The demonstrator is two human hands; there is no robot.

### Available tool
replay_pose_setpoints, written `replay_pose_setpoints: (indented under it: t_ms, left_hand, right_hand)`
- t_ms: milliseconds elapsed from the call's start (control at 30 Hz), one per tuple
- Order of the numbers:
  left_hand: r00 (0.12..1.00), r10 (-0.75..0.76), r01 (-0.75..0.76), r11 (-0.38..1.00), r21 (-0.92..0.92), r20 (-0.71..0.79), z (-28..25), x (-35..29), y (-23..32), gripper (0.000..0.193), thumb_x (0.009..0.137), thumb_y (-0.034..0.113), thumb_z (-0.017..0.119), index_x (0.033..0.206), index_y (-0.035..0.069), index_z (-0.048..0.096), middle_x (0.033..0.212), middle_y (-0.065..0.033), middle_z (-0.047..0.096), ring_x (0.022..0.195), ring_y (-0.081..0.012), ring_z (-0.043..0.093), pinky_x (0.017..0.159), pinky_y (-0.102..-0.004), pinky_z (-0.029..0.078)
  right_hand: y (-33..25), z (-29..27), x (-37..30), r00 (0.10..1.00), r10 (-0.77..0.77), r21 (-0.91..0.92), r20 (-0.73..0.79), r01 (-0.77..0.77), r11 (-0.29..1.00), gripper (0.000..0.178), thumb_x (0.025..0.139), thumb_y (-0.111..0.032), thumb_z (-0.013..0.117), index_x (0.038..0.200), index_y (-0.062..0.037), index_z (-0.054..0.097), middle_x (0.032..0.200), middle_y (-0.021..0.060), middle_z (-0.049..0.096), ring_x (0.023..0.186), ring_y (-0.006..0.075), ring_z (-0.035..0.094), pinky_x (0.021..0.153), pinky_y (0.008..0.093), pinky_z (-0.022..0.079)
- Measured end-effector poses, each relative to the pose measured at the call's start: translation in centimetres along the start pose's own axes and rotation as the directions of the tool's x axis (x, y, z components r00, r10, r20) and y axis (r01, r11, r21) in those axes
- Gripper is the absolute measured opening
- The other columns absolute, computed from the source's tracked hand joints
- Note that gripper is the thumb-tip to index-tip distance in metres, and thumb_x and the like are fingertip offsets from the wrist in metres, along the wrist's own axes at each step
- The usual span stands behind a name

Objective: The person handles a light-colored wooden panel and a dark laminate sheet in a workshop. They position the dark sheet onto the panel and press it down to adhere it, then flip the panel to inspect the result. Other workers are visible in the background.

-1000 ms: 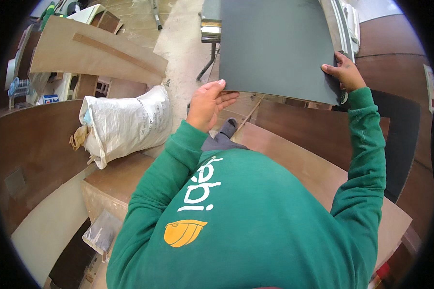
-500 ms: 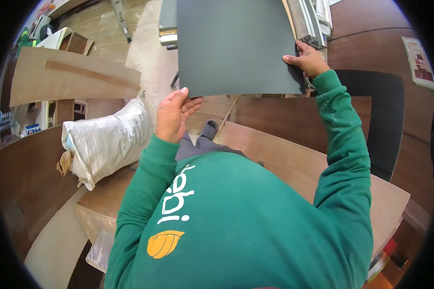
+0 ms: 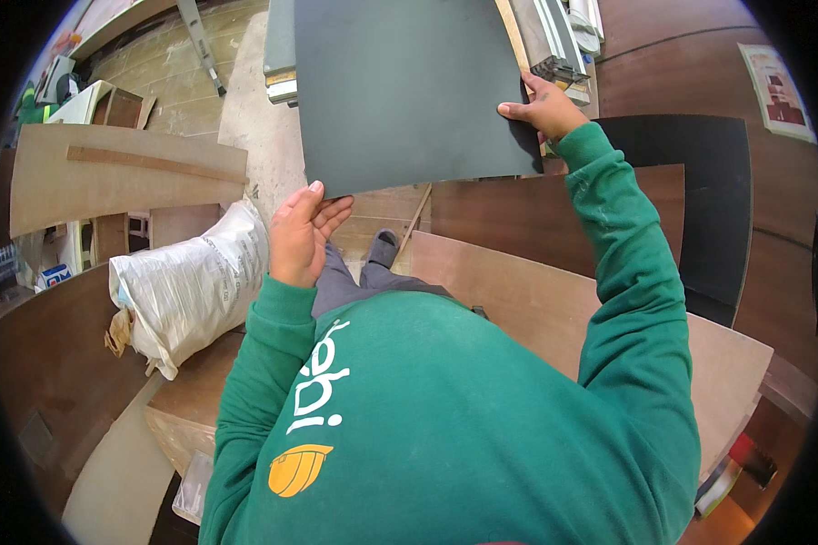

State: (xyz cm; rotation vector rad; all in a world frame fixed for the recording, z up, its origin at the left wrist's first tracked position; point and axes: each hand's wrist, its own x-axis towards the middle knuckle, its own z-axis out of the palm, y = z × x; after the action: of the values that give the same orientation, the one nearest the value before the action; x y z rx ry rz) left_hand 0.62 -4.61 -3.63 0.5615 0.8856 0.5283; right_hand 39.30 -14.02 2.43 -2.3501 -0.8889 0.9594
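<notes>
A large flat dark grey panel (image 3: 409, 100) is held out in front of me, its far end cut off by the top of the view. At its near left corner, my left hand (image 3: 304, 234) has the thumb at the edge and the fingers underneath. My right hand (image 3: 552, 111) grips the right edge, thumb on the upper face and the other fingers partly hidden by the sheet. Just past the right hand lies a bundle of long light profiles (image 3: 547, 41), with dark ends toward me. Under the panel's far left side sits a stack of boards (image 3: 282, 86).
A stuffed white woven sack (image 3: 191, 286) leans at the left, below a tan board (image 3: 127, 182). Brown boards (image 3: 554, 213) and a black sheet (image 3: 718, 209) stand at the right. A metal leg (image 3: 200, 41) rests on the floor at the far left.
The panel and both hands have shifted left in the view, and the panel is slightly more tilted. My grip looks the same. The surroundings have also shifted a little left.
</notes>
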Motion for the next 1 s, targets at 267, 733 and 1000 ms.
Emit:
replay_pose_setpoints:
  t_ms: [267, 733, 1000]
  left_hand:
    - [1.0, 0.007, -0.007, 1.0, -0.005, -0.018, -0.1, 0.0, -0.1, 0.027, 0.1, 0.02, 0.056, 0.112, -0.004, 0.061, 0.105, -0.0182, 0.07, 0.096, -0.0274, 0.071, 0.09, -0.0397, 0.057]
    - [0.999, 0.036, -0.036, 0.999, 0.024, -0.009, 0.0, 0.1, -0.4, 0.026, 0.101, 0.021, 0.055, 0.113, -0.002, 0.061, 0.105, -0.0169, 0.071, 0.094, -0.0268, 0.071, 0.087, -0.038, 0.057]
    - [0.999, 0.043, -0.043, 0.999, 0.03, -0.01, 0.5, -0.3, -0.1, 0.024, 0.101, 0.02, 0.056, 0.111, -0.002, 0.061, 0.102, -0.0152, 0.07, 0.092, -0.0265, 0.072, 0.087, -0.0379, 0.057]
  right_hand:
    - [0.0, -0.2, 0.4, 0.999, 0.011, -0.025, 0.053, -0.01, 1.0, 0.09, 0.079, -0.03, 0.083, 0.149, 0.0034, 0.036, 0.094, 0.0141, 0.068, 0.064, 0.0179, 0.066, 0.043, 0.033, 0.048]
    - [0.8, 0.1, 0.7, 0.997, 0.038, 0.072, 0.069, -0.043, 0.997, 0.079, 0.082, -0.023, 0.081, 0.15, -0.0098, 0.042, 0.074, 0.0036, 0.06, 0.049, 0.0089, 0.051, 0.041, 0.0255, 0.04]
    - [0.9, 0.0, 0.8, 0.996, 0.042, 0.043, 0.076, -0.045, 0.998, 0.081, 0.082, -0.023, 0.081, 0.151, -0.0098, 0.04, 0.071, 0.0041, 0.059, 0.047, 0.0107, 0.053, 0.039, 0.0273, 0.041]
